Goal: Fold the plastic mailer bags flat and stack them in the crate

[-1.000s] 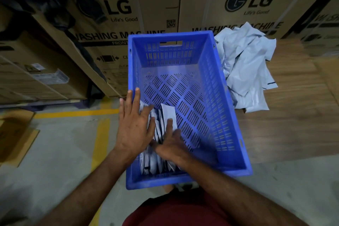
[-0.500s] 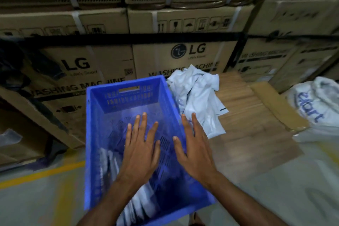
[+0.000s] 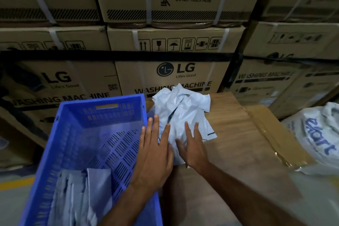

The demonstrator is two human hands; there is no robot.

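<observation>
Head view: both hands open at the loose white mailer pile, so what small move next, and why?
Probably grip one bag from the crumpled white plastic mailer pile: the open left hand and right hand hold nothing, and the blue slotted plastic crate has room.

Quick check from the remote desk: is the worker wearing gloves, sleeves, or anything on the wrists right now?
No gloves: both the left hand and right hand are bare. The forearms are uncovered as far as the frame shows, with no sleeve edge in view. No watch, band or ring can be seen on either wrist or on the fingers, though the image is slightly blurred.
</observation>
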